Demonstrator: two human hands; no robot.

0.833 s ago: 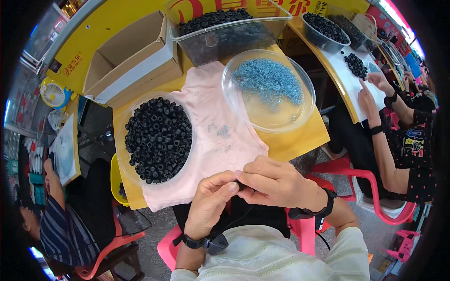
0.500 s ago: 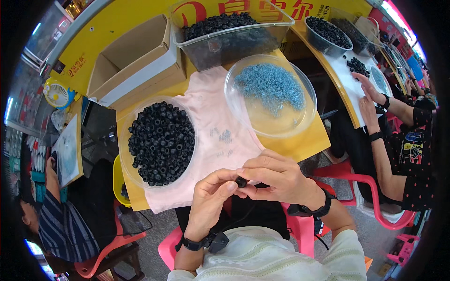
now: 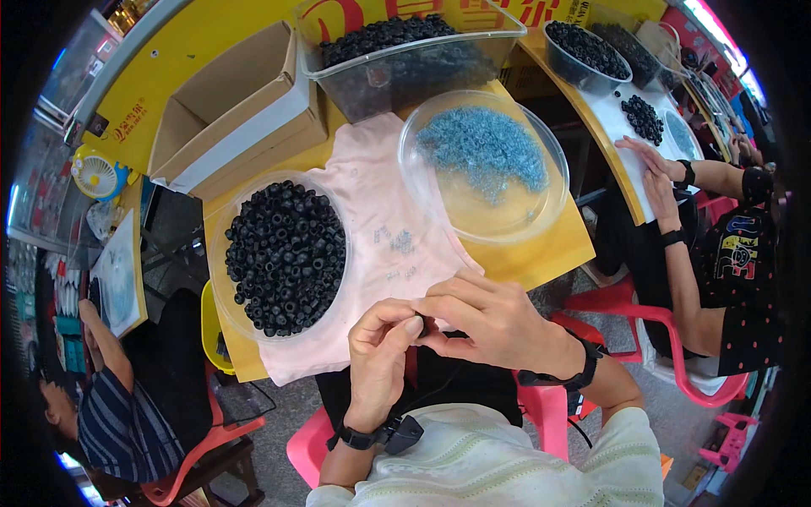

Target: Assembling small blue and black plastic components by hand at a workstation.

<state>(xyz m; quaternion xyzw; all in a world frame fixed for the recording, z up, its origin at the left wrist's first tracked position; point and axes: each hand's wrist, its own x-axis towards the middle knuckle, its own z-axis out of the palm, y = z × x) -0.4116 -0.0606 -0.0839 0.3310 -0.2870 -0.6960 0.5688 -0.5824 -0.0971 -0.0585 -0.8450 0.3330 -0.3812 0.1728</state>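
Observation:
My left hand [image 3: 378, 353] and my right hand [image 3: 500, 324] meet over the front edge of the pink cloth [image 3: 363, 190]. Between their fingertips they pinch a small round black part [image 3: 425, 324], mostly covered by the fingers. Left of the cloth's middle sits a clear round tray [image 3: 221, 291] heaped with black ring-shaped parts [image 3: 283, 253]. A second clear round tray [image 3: 553, 220], at the right, holds many tiny bluish see-through pieces [image 3: 486, 152]. Several of these small pieces [image 3: 401, 242] lie loose on the cloth between the trays.
At the back stand an open cardboard box [image 3: 236, 110] and a clear bin [image 3: 405, 80] of black parts. A yellow bucket [image 3: 213, 329] is by the table's left side. Co-workers sit left and right, the right one's hands [image 3: 659, 173] at a white table.
Both hands shift slightly left with the black part, which the fingers now cover more. The whole view has moved a little. The right co-worker's hands have come closer together.

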